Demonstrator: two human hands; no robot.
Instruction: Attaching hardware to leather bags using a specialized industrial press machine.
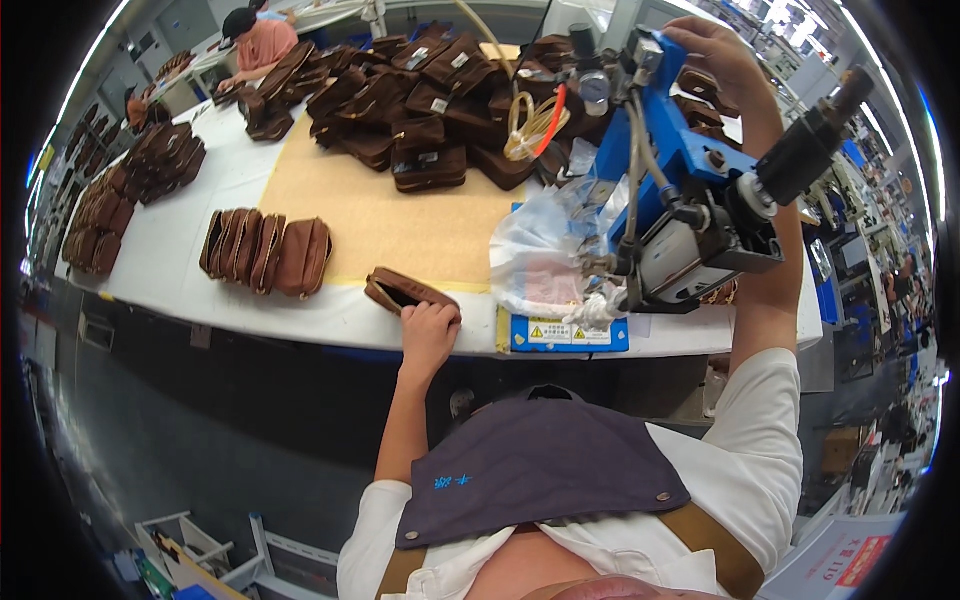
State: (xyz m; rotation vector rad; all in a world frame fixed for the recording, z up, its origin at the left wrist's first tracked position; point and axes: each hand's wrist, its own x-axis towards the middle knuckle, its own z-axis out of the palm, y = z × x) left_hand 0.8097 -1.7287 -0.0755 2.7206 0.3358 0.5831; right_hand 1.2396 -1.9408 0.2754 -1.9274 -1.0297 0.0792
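My left hand (pixel 428 331) rests on the near edge of the white table (pixel 190 250), its fingers gripping a brown zip pouch (pixel 405 291) that lies open-mouthed on the tan mat (pixel 400 225). My right hand (pixel 722 58) is raised high behind the blue pneumatic press machine (pixel 680 190), fingers curled over its top; what it grasps there is hidden by the machine. A clear plastic bag (pixel 545 255) lies at the foot of the machine.
A row of brown pouches (pixel 266 250) stands left of my left hand. A big heap of brown pouches (pixel 420 95) covers the far table, with more piles (pixel 130 190) at the left. A person in a pink top (pixel 262 42) sits at the far side.
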